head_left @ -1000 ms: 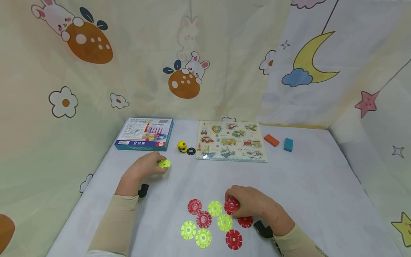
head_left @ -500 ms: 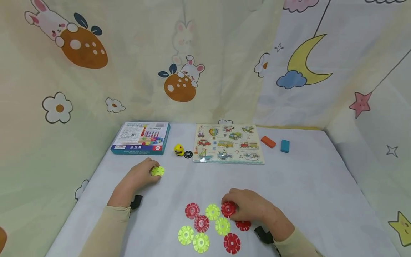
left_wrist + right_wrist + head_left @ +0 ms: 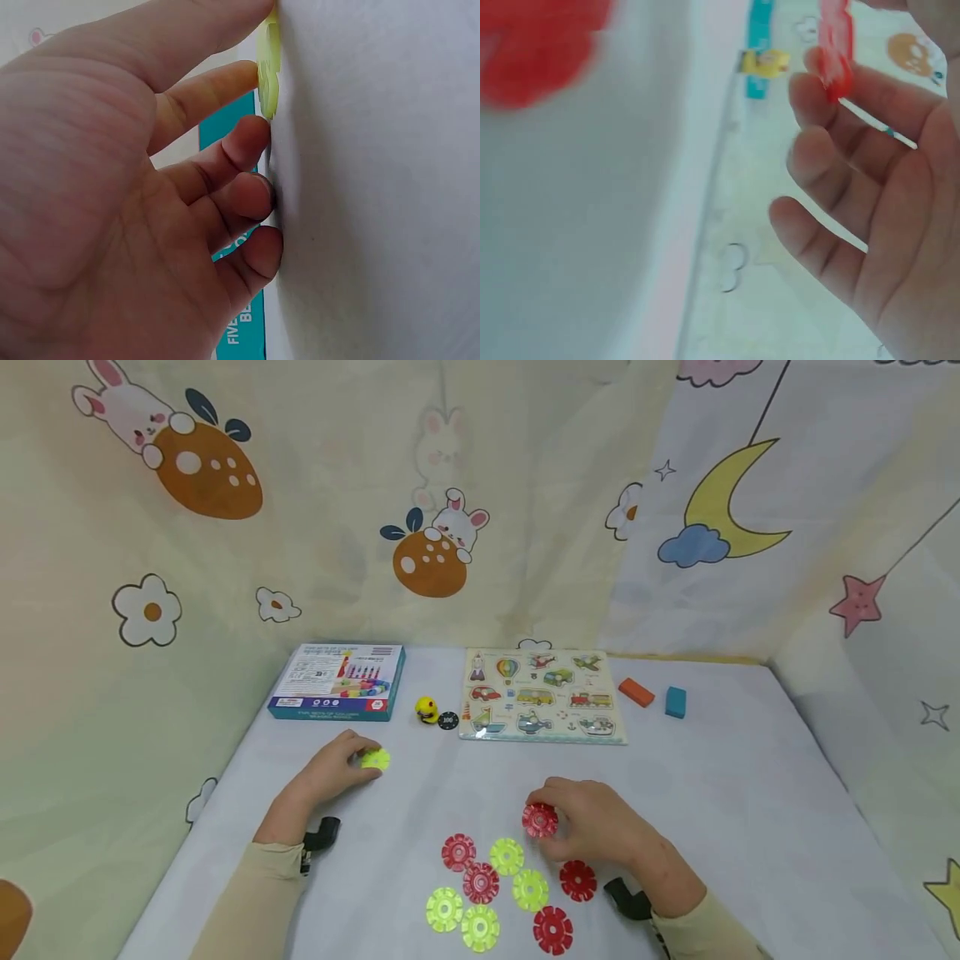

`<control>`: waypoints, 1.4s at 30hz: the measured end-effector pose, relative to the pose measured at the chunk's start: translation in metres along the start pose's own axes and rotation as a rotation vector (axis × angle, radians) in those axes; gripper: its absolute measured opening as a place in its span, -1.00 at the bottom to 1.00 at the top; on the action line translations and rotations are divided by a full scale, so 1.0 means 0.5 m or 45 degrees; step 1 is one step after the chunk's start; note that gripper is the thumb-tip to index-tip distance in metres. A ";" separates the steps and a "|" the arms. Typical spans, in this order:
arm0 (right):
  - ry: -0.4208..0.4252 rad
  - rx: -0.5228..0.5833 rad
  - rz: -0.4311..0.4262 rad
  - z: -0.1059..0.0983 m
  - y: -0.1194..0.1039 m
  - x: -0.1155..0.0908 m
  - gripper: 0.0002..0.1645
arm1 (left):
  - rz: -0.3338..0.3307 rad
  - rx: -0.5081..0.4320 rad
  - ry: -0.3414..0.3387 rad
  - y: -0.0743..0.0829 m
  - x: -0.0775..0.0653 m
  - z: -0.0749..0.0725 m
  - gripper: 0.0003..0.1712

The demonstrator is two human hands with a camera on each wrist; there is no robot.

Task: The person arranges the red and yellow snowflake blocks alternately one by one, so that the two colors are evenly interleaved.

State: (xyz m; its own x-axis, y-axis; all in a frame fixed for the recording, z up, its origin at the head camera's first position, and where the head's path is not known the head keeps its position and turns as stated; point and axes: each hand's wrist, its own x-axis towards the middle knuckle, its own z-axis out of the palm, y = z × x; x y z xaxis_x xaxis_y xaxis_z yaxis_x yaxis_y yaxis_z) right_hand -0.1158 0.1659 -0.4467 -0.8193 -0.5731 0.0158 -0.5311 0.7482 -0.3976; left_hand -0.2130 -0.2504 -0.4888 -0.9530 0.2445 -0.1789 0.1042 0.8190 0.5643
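White-covered table (image 3: 735, 785), left hand (image 3: 330, 770) at nine o'clock pinching yellow-green notched plastic disc (image 3: 377, 759), right hand (image 3: 598, 822) at three o'clock pinching red notched plastic disc (image 3: 539, 820)

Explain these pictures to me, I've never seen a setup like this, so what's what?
There's no machine, just a person working bare-handed. The wide picture comes from a camera worn on the head; the two close-ups come from one on each wrist. The left hand pinches a yellow-green disc, and the right hand pinches a red disc. On the table, eight more discs, four red and four yellow-green, lie nearer the person. Farther back are a box, a yellow toy, a black chip, a picture board, an orange block and a blue block.
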 end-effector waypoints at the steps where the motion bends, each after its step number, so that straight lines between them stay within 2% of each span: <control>1: 0.043 -0.017 -0.001 -0.007 -0.006 0.004 -0.45 | -0.003 -0.002 -0.001 0.000 0.000 0.000 -0.44; 5: 0.228 -0.073 -0.016 -0.033 -0.037 0.029 -0.46 | -0.005 0.024 -0.004 0.002 0.002 -0.002 -0.45; 8: 0.327 -0.110 -0.007 -0.046 -0.064 0.052 -0.45 | -0.008 0.039 -0.007 0.002 0.004 -0.004 -0.45; 14: 0.444 -0.111 -0.021 -0.054 -0.125 0.110 -0.47 | -0.021 0.015 -0.007 0.002 0.008 -0.003 -0.44; 18: 0.479 -0.092 -0.040 -0.045 -0.163 0.154 -0.45 | -0.045 0.002 0.000 0.002 0.006 0.002 -0.44; 26: 0.333 -0.071 0.037 0.005 -0.207 0.252 -0.33 | -0.061 0.018 0.004 -0.001 0.004 0.010 -0.43; 30: 0.256 -0.097 0.106 0.049 -0.212 0.309 -0.30 | -0.060 0.017 0.010 0.001 0.004 0.009 -0.41; 34: 0.136 -0.129 0.187 0.099 -0.214 0.359 -0.33 | -0.079 0.011 0.011 0.004 0.003 0.006 -0.40; 38: 0.033 -0.157 0.232 0.143 -0.210 0.391 -0.38 | -0.080 0.015 0.020 0.005 0.006 0.006 -0.42; 42: 0.014 -0.189 0.235 0.165 -0.206 0.408 -0.43 | -0.060 0.026 0.027 0.003 0.008 0.007 -0.46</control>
State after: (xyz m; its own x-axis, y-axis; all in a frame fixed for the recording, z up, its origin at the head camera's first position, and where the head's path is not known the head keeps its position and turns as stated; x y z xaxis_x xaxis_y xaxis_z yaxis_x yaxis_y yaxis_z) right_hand -0.2104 -0.0555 -0.4784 -0.9073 -0.4190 -0.0343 -0.3974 0.8814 -0.2554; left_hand -0.2155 -0.2466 -0.4915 -0.9628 0.1948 -0.1874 0.0649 0.8396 0.5393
